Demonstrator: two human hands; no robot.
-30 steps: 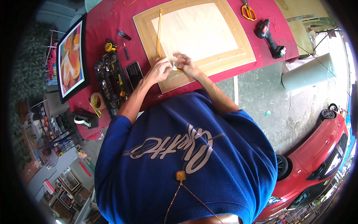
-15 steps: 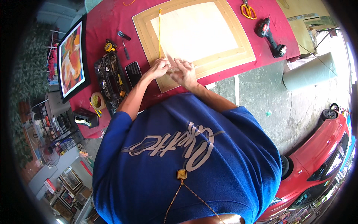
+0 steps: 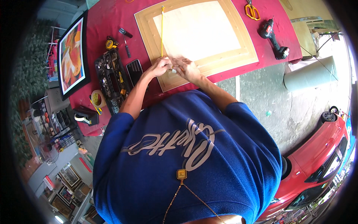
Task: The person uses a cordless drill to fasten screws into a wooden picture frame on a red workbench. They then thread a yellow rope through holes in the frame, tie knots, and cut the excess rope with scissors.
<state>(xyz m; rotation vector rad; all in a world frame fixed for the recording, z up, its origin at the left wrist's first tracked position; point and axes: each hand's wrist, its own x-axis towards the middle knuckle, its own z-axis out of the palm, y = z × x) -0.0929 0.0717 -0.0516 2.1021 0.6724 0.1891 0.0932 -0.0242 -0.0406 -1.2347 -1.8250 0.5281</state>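
Observation:
A framed panel (image 3: 209, 61) lies back-up on the table, with a tan taped border around a pale backing board (image 3: 201, 28). From a small fitting on its far side, a yellow cord (image 3: 162, 35) runs taut to its near left corner. There my left hand (image 3: 162, 66) is closed, its fingers pinched on the cord. My right hand (image 3: 189, 70) is close beside it, fingers bent toward the left hand and smeared by motion. A small whitish piece (image 3: 173, 71) shows between the hands; I cannot tell whether the right fingers hold it.
On the red-covered table (image 3: 108, 22) are a phone (image 3: 134, 71), an open tool tray (image 3: 112, 74), a tape measure (image 3: 111, 43), a screwdriver (image 3: 127, 49), a tape roll (image 3: 98, 99), yellow-handled scissors (image 3: 253, 12) and a cordless drill (image 3: 274, 39). A framed colourful picture (image 3: 73, 58) lies left.
My right hand's fingers have shifted and bent in closer to my left hand. A small whitish piece now shows between them. The left hand keeps its pinch on the cord.

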